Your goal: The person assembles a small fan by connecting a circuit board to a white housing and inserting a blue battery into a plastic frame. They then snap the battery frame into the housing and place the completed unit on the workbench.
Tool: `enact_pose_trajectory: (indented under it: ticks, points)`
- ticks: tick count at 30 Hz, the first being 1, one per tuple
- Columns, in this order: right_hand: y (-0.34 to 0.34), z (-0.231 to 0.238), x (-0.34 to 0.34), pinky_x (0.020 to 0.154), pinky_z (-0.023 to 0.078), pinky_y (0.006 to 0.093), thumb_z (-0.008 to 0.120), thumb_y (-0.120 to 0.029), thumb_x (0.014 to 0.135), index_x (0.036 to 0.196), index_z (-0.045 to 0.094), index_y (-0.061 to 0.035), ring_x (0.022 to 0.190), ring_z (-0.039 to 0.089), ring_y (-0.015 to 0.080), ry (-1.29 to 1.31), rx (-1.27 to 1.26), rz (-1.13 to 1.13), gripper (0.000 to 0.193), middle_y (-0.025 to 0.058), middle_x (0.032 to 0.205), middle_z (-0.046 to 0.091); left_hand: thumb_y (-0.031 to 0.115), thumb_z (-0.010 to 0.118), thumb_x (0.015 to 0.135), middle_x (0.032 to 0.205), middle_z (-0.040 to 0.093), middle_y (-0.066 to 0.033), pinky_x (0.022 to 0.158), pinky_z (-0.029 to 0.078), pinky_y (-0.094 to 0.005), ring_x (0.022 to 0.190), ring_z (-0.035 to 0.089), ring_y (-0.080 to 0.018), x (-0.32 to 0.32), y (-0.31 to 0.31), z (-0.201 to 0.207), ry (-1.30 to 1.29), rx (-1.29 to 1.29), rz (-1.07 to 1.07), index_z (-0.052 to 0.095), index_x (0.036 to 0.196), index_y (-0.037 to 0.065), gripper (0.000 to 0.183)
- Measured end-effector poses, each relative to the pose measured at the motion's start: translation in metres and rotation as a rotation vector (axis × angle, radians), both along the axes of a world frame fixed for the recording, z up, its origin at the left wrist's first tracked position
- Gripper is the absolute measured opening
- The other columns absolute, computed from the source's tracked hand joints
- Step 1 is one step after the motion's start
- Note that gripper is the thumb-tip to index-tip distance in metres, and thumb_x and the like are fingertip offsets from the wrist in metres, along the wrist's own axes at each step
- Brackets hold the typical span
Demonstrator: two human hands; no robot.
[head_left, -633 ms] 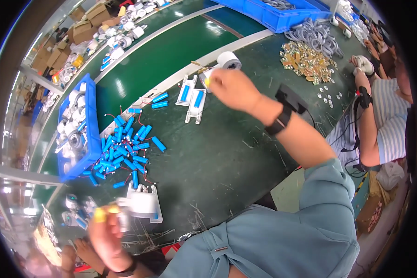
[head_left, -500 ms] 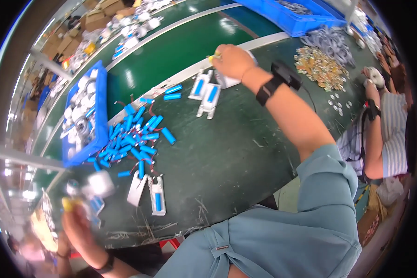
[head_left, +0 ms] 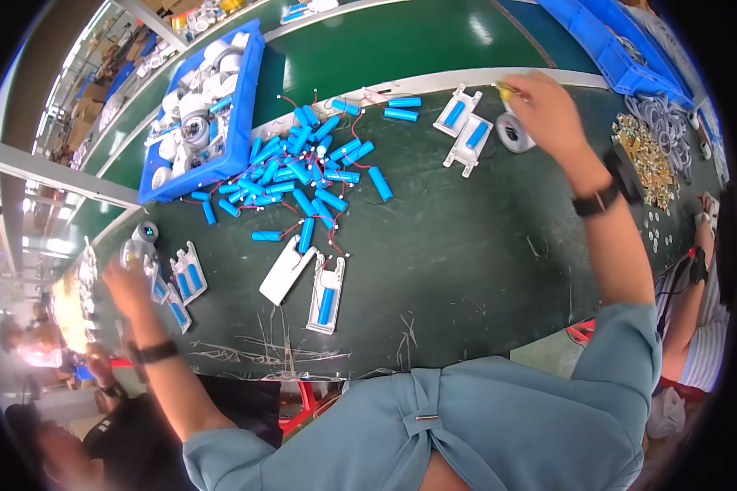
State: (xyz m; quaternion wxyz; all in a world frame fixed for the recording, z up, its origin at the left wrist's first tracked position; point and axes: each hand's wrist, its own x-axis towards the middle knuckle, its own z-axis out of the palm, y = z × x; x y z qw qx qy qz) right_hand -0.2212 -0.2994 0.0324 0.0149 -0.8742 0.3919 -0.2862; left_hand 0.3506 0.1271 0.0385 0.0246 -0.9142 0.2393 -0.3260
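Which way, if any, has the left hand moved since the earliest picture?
Yes, leftward: the left hand is now farther left of the pile of blue batteries.

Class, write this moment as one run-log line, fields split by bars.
left hand: by white parts | right hand: by round white part, contact unclear | blue cylinders: heaped beside blue bin

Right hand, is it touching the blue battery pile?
Apart: the head view shows bare dark table between the right hand and the battery pile.
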Motion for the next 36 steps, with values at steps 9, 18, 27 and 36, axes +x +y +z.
enact_pose_trajectory:
  ticks: [9, 18, 27, 36]
  points:
    - [0.158, 0.009, -0.043, 0.08, 0.051, 0.0282, 0.051, -0.001, 0.091, 0.134, 0.048, 0.0007, 0.102, 0.057, 0.015, -0.509, 1.294, 0.324, 0.044, 0.0087, 0.118, 0.057, 0.001, 0.066, 0.076, 0.089, 0.061, -0.0123, 0.057, 0.051, -0.0346, 0.066, 0.062, -0.0267, -0.299, -0.073, -0.008, 0.82, -0.069, -0.934, 0.064, 0.102, 0.0, 0.026]
    - [0.231, -0.016, -0.036, 0.069, 0.053, 0.0259, 0.053, -0.004, 0.095, 0.132, 0.042, 0.0004, 0.087, 0.064, 0.0154, -0.89, 1.447, 0.067, 0.039, 0.012, 0.107, 0.062, 0.0, 0.063, 0.078, 0.096, 0.057, -0.0112, 0.064, 0.051, -0.0398, 0.074, 0.061, -0.0312, -0.308, -0.102, -0.018, 0.644, 0.063, -0.922, 0.066, 0.102, 0.003, 0.025]
    - [0.239, -0.027, -0.025, 0.065, 0.055, 0.0255, 0.049, -0.012, 0.099, 0.108, 0.056, -0.0002, 0.075, 0.065, 0.0136, -0.723, 1.836, 0.146, 0.017, 0.0075, 0.09, 0.064, 0.001, 0.065, 0.075, 0.096, 0.062, -0.0122, 0.07, 0.053, -0.0394, 0.08, 0.064, -0.0315, -0.305, -0.091, -0.027, 0.411, 0.15, -0.993, 0.065, 0.099, 0.0, 0.024]
    - [0.251, -0.038, 0.006, 0.067, 0.052, 0.0242, 0.044, -0.015, 0.1, 0.107, 0.055, 0.0012, 0.073, 0.061, 0.009, -0.621, 1.865, 0.365, 0.02, 0.0053, 0.088, 0.063, -0.005, 0.063, 0.076, 0.096, 0.068, -0.0138, 0.067, 0.055, -0.0319, 0.079, 0.068, -0.0277, -0.345, -0.074, -0.026, 0.777, 0.015, -1.262, 0.063, 0.098, 0.0, 0.023]
